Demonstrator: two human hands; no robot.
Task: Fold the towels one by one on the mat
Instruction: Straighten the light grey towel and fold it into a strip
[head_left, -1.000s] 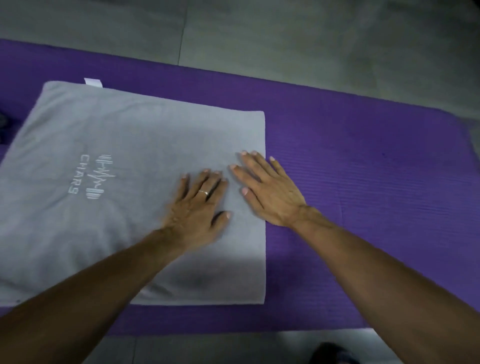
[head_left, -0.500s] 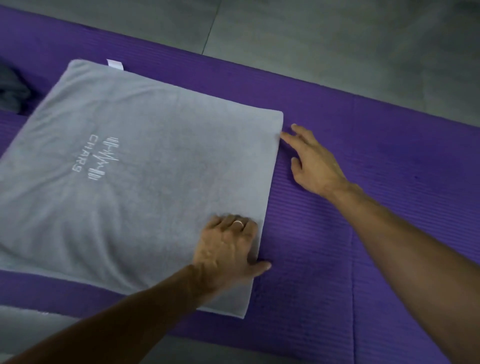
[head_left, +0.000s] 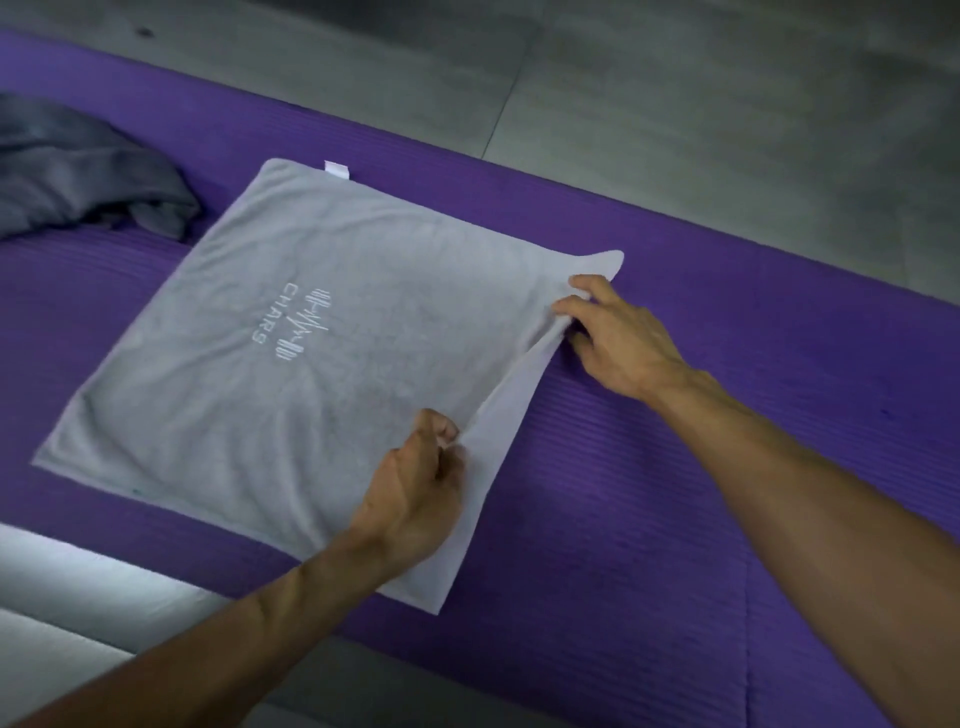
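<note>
A light grey towel (head_left: 322, 374) lies folded square on the purple mat (head_left: 675, 467); the left hand (head_left: 415, 493) pinches its right edge near the front, lifting the top layer; the right hand (head_left: 618, 332) grips the same edge by the far corner, fingers curled on the cloth; a dark grey towel (head_left: 78, 176) sits crumpled at far left.

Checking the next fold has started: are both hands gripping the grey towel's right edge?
Yes, the left hand and right hand each pinch the grey towel's right edge, lifting it off the purple mat.
</note>
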